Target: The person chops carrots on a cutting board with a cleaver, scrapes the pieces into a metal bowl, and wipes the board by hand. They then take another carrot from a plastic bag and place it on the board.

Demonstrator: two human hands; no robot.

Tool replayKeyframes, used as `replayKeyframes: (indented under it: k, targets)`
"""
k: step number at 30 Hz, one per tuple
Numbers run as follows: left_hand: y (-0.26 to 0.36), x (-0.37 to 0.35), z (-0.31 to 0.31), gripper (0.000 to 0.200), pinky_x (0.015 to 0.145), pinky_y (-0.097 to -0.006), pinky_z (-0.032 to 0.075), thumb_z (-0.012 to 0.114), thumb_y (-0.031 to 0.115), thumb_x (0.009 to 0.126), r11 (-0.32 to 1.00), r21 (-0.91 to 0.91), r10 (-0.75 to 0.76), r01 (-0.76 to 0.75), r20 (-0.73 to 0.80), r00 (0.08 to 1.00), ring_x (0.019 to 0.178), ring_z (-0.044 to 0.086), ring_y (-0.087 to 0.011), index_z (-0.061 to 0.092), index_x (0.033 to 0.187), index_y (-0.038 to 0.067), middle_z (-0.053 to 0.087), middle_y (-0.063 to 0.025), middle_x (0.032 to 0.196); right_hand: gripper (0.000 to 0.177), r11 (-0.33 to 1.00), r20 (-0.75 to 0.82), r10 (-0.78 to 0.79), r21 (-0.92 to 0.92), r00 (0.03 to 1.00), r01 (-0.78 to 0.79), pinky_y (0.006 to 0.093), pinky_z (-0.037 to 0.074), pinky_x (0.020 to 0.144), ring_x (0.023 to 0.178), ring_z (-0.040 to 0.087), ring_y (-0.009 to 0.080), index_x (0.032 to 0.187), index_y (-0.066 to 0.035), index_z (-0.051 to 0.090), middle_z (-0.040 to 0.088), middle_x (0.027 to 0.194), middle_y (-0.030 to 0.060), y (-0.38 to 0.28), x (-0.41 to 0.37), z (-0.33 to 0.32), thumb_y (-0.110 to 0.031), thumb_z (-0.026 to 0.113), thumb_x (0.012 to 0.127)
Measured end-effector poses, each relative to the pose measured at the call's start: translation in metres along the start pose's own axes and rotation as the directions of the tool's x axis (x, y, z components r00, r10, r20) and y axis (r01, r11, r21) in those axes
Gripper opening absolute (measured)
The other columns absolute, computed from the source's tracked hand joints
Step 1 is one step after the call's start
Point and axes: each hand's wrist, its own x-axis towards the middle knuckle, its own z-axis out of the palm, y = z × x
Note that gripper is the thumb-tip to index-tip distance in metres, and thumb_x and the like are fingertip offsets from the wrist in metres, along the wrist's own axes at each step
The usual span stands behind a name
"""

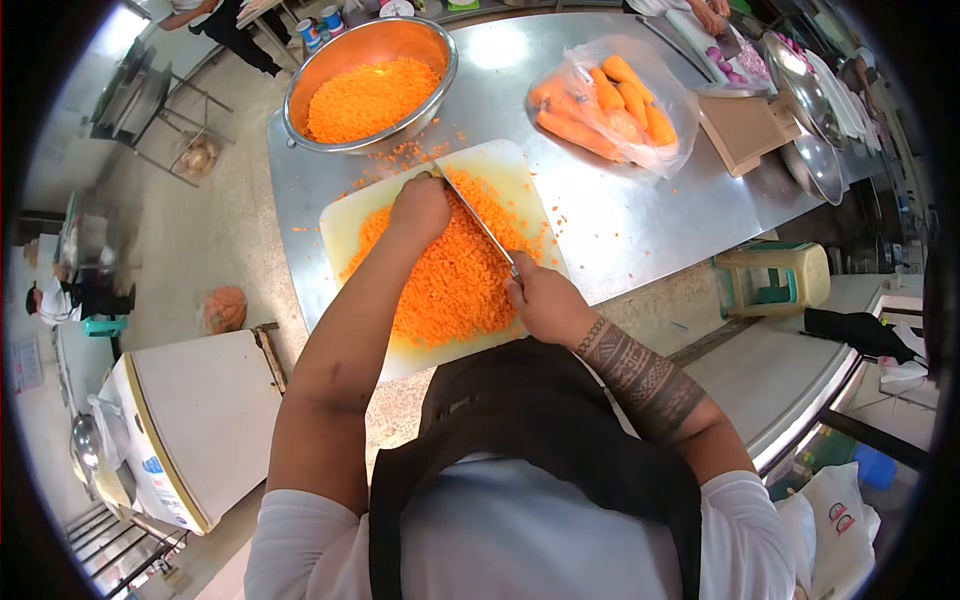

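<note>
A kitchen knife (478,222) lies slantwise across a heap of finely chopped carrot (450,285) on a pale cutting board (345,228). My right hand (548,302) is closed around its handle. At the tip end, my left hand (420,208) has its fingers curled together against the blade; the exact grip is partly hidden. Just beyond the board stands a large steel bowl (447,75) with more chopped carrot (370,98) in it. To the right, a clear plastic bag (672,120) holds several whole peeled carrots (625,95).
The steel table (640,230) has carrot bits scattered near the board. A brown box (742,130) and steel bowls (815,170) sit at its right end. At the far right, another person's hands (712,18) are by chopped purple onions (740,65). A stool (775,278) stands beside the table.
</note>
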Motion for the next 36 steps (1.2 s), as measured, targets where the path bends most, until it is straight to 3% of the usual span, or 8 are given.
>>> replayKeyframes:
  k: [10,13,16,20,23,30,33,36]
  targets:
    - [-0.018,-0.022,-0.007,0.032,0.101,-0.0478,0.053,0.06,0.006,0.088,0.988,-0.131,-0.078,0.077,-0.002,0.997,0.116,0.063,-0.0433,0.071,0.118,-0.001,0.067,-0.0225,0.124,0.034,0.998,0.04,-0.036,0.052,0.999,0.034,0.0564,0.053,0.08,0.091,0.069,0.0461,0.13,0.001,0.052,0.07,0.092,0.0253,-0.001,-0.004,0.001,-0.021,0.055,0.103]
    - [-0.033,-0.044,-0.017,0.032,0.105,-0.0473,0.051,0.062,0.014,0.094,0.964,-0.257,-0.122,0.068,-0.199,0.972,0.124,0.06,-0.0435,0.07,0.121,0.0,0.064,-0.0208,0.135,0.036,0.993,0.068,-0.06,0.107,0.996,0.053,0.0555,0.053,0.08,0.09,0.069,0.0454,0.131,0.001,0.053,0.071,0.092,0.0241,-0.007,-0.008,-0.045,-0.022,0.056,0.103]
    - [-0.08,-0.068,-0.013,0.046,0.118,-0.0468,0.041,0.061,0.029,0.101,0.985,-0.17,-0.093,0.034,-0.359,0.929,0.143,0.047,-0.041,0.063,0.138,0.001,0.052,-0.0215,0.154,0.039,0.991,-0.033,-0.131,-0.021,0.991,0.13,0.0533,0.054,0.079,0.09,0.07,0.0441,0.134,-0.001,0.054,0.072,0.092,0.0229,0.031,-0.013,-0.075,-0.024,0.057,0.103]
    - [-0.132,-0.088,0.019,0.069,0.131,-0.046,0.009,0.05,0.045,0.109,0.923,-0.296,-0.307,0.246,-0.178,0.935,0.162,0.015,-0.0321,0.035,0.162,0.003,0.027,-0.0212,0.171,0.042,0.98,-0.037,-0.025,-0.196,0.999,0.017,0.0515,0.056,0.079,0.09,0.072,0.0412,0.139,-0.005,0.054,0.075,0.096,0.02,0.07,0.007,-0.106,-0.028,0.057,0.105]
    - [-0.108,-0.078,0.022,0.069,0.131,-0.0447,0.005,0.049,0.045,0.109,0.786,-0.603,-0.255,0.136,-0.116,0.96,0.162,0.014,-0.0302,0.036,0.161,0.002,0.026,-0.0203,0.171,0.042,0.971,-0.055,-0.056,-0.237,0.997,0.041,0.0514,0.056,0.079,0.087,0.072,0.0407,0.139,-0.005,0.054,0.075,0.094,0.02,0.083,0.029,-0.095,-0.028,0.056,0.105]
    - [-0.039,-0.03,-0.012,0.046,0.112,-0.0452,0.046,0.05,0.025,0.106,0.907,-0.338,-0.307,0.251,-0.125,0.943,0.134,0.057,-0.0412,0.058,0.142,-0.002,0.06,-0.0248,0.144,0.043,0.92,0.201,-0.246,-0.258,0.948,0.294,0.0499,0.056,0.082,0.09,0.072,0.0396,0.143,-0.006,0.052,0.075,0.097,0.0191,0.05,0.069,-0.06,-0.026,0.055,0.106]
    - [-0.007,-0.031,-0.042,0.037,0.105,-0.0503,0.049,0.049,0.019,0.102,0.782,-0.318,-0.513,0.536,0.16,0.843,0.122,0.062,-0.0436,0.066,0.128,-0.002,0.066,-0.0253,0.131,0.038,0.922,0.31,-0.26,-0.201,0.915,0.33,0.0501,0.055,0.081,0.09,0.071,0.0405,0.138,-0.005,0.053,0.074,0.094,0.02,0.02,0.055,-0.082,-0.026,0.054,0.106]
    - [-0.004,-0.048,-0.031,0.032,0.1,-0.0495,0.051,0.051,0.016,0.101,0.911,-0.045,-0.412,0.41,-0.064,0.909,0.114,0.065,-0.041,0.068,0.122,-0.002,0.069,-0.0242,0.121,0.033,0.94,0.377,-0.233,-0.148,0.896,0.307,0.0516,0.054,0.081,0.09,0.07,0.0422,0.13,-0.004,0.054,0.073,0.093,0.022,0.018,0.045,-0.092,-0.027,0.053,0.107]
